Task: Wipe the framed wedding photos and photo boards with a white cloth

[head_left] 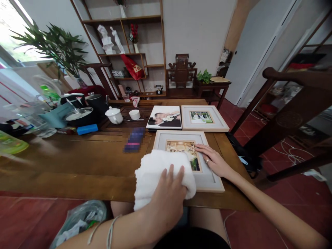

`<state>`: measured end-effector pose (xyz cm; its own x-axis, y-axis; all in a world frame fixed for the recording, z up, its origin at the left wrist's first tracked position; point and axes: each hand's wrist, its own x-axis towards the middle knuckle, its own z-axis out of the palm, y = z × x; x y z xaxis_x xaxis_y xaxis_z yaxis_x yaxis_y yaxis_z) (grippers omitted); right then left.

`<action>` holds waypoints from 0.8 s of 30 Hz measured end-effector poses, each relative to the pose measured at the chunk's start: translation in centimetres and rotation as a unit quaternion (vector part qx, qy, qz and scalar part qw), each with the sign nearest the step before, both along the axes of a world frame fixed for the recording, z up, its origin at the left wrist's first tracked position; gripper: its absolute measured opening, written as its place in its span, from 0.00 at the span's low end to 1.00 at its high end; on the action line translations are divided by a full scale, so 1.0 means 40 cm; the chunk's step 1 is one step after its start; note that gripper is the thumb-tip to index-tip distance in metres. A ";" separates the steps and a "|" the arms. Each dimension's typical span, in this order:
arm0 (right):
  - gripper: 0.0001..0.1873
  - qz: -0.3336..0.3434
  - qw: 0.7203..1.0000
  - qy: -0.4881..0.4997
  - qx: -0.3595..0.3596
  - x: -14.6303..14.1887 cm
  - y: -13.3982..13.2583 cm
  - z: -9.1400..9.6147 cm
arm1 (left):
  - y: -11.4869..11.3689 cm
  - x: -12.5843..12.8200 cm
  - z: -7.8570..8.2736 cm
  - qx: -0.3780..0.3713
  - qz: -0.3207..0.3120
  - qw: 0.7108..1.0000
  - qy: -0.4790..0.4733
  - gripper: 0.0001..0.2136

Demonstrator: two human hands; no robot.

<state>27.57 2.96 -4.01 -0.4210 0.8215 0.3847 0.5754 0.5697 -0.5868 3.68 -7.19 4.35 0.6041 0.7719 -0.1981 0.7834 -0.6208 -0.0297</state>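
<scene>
A framed photo with a pale wooden frame lies flat at the near edge of the wooden table. A thick white cloth covers its left part. My left hand lies on the cloth, palm down with the fingers spread out. My right hand rests flat on the right side of the frame's glass, fingers stretched out, a ring on one finger. Behind this frame lie two more pictures: an unframed photo print and a second framed photo.
The table's left end holds a white teapot, a white cup, a lidded pot, a blue box and plastic bottles. A plastic bag hangs below left. A dark wooden chair stands right. Shelves line the back wall.
</scene>
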 end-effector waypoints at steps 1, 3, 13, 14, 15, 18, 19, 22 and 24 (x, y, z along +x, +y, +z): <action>0.24 0.002 1.000 0.001 0.002 0.000 0.000 0.001 | 0.013 0.001 -0.004 0.011 0.010 1.000 -0.006 0.15; 0.24 0.001 1.000 0.003 0.007 0.000 0.000 0.002 | 0.062 -0.003 -0.009 0.047 0.038 0.998 -0.019 0.15; 0.25 -0.033 0.999 0.013 0.025 0.003 0.000 0.001 | 0.321 -0.074 -0.038 0.211 0.085 0.974 -0.013 0.14; 0.24 -0.036 0.999 0.015 0.025 0.003 0.000 0.002 | 0.323 -0.077 -0.042 0.202 0.076 0.976 -0.006 0.14; 0.24 -0.038 0.999 0.017 0.023 0.004 0.001 0.002 | 0.320 -0.079 -0.045 0.193 0.068 0.979 0.000 0.14; 0.23 -0.045 0.998 0.023 0.024 0.005 0.001 0.004 | 0.284 -0.082 -0.049 0.167 0.055 0.984 0.005 0.14; 0.23 -0.046 0.998 0.025 0.026 0.005 0.002 0.003 | 0.265 -0.083 -0.047 0.156 0.053 0.986 0.006 0.14; 0.24 -0.044 0.998 0.026 0.030 0.005 0.003 0.002 | 0.191 -0.083 -0.030 0.110 0.052 0.992 0.014 0.14; 0.24 -0.043 0.998 0.026 0.031 0.005 0.003 0.001 | 0.130 -0.079 -0.011 0.068 0.054 0.996 0.023 0.14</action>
<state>27.76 3.07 -3.98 -0.3281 0.8272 0.4561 0.5937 0.5561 -0.5816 0.53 -2.00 3.91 0.5080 0.8539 -0.1129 0.8417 -0.5200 -0.1458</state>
